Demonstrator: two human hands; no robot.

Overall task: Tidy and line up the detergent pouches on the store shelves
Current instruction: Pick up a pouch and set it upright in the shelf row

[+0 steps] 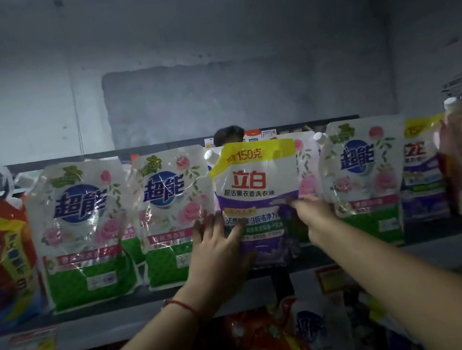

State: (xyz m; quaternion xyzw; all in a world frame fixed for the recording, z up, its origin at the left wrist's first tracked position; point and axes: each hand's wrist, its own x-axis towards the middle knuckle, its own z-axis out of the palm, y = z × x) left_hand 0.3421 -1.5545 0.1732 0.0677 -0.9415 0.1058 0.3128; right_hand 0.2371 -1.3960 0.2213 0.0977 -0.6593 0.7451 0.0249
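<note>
Two hands are on the same purple-and-yellow pouch [258, 197], and from where I watch that is the whole story of this moment. The fingers [233, 230] of my left hand [219, 245] curl around its lower left edge, thumb on the front face, gripping it; the right hand [311, 212] pinches or presses the pouch's right edge near the middle, though its fingertips are partly hidden behind the film, so I read it as a grasp without being sure how deep it goes. The pouch stands upright, long axis vertical, spout cap at its top left corner, directly ahead of both hands on the upper shelf [356, 258]. It sits in front of a rose-printed pouch [308, 169] whose edge shows just behind it, between two more rose pouches: one to the left [174, 213], touching or nearly so, and one to the right [364, 182], just beside. Neither hand is clearly nearer; the left holds lower, the right higher. I judge the coming move turns on sliding this pouch sideways or back so it lines up with its row.
</note>
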